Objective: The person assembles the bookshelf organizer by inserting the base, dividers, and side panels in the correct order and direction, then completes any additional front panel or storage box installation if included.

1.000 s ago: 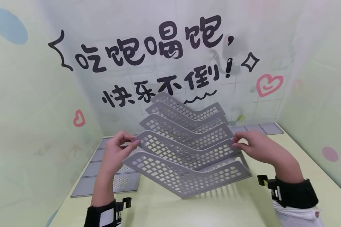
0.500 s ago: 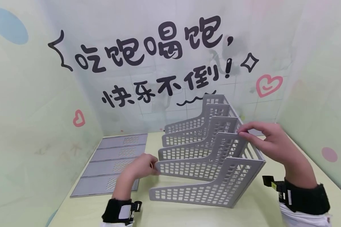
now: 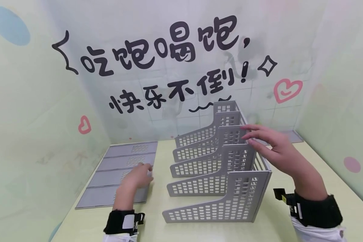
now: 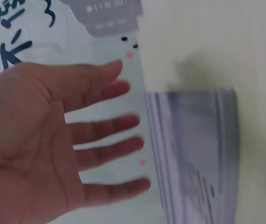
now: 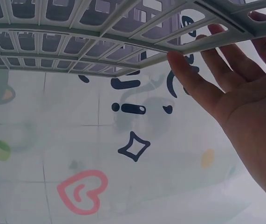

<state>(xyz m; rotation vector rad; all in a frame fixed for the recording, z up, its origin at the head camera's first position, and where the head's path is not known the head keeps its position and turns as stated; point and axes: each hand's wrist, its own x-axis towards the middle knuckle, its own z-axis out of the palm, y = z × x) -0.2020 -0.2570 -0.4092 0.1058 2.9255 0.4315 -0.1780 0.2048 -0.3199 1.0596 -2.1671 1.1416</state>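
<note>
A grey plastic file rack [image 3: 225, 201] with several perforated, stepped dividers stands upright on the table, tall side to the right. My right hand [image 3: 270, 146] is at the top of that tall side, fingers extended and fingertips right at the upper edge. In the right wrist view, the thumb [image 5: 188, 77] reaches the rack's lattice. To the left of the rack, my left hand [image 3: 136, 178] hovers over the edge of the flat grey slotted panels [image 3: 101, 178], holding nothing. The left wrist view shows its fingers [image 4: 109, 147] spread and straight.
The pale yellow table [image 3: 157, 232] runs to a printed fabric backdrop [image 3: 181, 124] behind and at both sides. Behind the rack, another flat grey panel [image 3: 294, 136] lies at the back right edge.
The rack was tilted up between both hands, then turned down onto the table. My left hand has let go and moved left over the panels; my right hand has loosened its pinch.
</note>
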